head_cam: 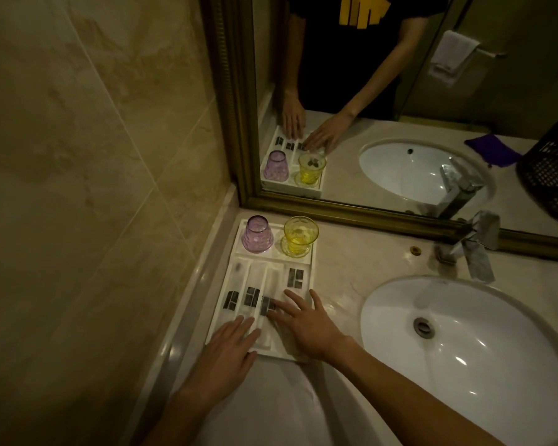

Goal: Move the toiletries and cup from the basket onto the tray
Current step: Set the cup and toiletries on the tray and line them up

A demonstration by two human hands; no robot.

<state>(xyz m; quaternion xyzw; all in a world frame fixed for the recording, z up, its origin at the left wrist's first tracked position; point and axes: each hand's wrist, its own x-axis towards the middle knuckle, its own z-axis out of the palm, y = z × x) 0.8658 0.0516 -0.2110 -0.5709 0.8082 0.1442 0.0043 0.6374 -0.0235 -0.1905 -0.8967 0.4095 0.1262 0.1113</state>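
Both hands are flat on the white compartment tray at the counter's left corner, neither holding anything. The left hand lies palm down over the near-left slots, fingers loosely together. The right hand is spread, its fingertips touching the third wrapped sachet.

Four white sachets with dark labels sit in the long slots, long axes running front to back, away from the person. Three labels line up near the hands; the fourth sachet sits further back in the right slot. A purple glass, upside down, and an upright yellow glass stand in the back compartment, side by side.

The dark wicker basket shows only in the mirror, well apart on the far right. Its contents can't be seen, so I can't confirm it's empty.

The tray looks fully loaded, so this is likely final straightening. Any nudge should run along the slot axis. The right hand is nearer the third and fourth sachets, the left nearer the first two.
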